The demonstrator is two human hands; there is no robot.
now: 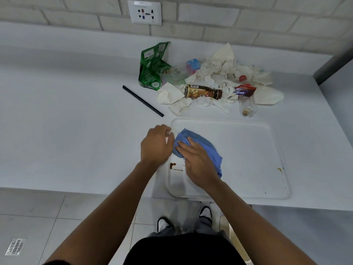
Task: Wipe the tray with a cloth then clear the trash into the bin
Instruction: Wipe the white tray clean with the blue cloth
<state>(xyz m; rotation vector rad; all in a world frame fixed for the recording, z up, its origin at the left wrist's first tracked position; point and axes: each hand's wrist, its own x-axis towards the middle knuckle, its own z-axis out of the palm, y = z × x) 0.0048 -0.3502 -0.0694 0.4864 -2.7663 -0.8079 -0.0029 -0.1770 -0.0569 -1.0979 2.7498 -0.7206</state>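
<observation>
Your right hand (198, 161) presses flat, fingers straight, on the soft, limp cloth (198, 145); your left hand (155, 144) grips the stiff, light tray (248, 150) rim.

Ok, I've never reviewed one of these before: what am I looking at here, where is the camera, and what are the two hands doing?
There is no machine here. A person wears a camera on the head, so the single picture looks down over their own arms at a white counter.

The right hand presses flat on a blue cloth lying on a white tray. The left hand rests at the tray's left edge, apparently steadying it; its fingers are curled, though whether they grip the rim is hard to tell. Brown stains remain near the front left corner.

Behind the tray lies the trash: crumpled tissues, a brown bottle, a green packet and a black straw. No bin is clearly visible.
</observation>
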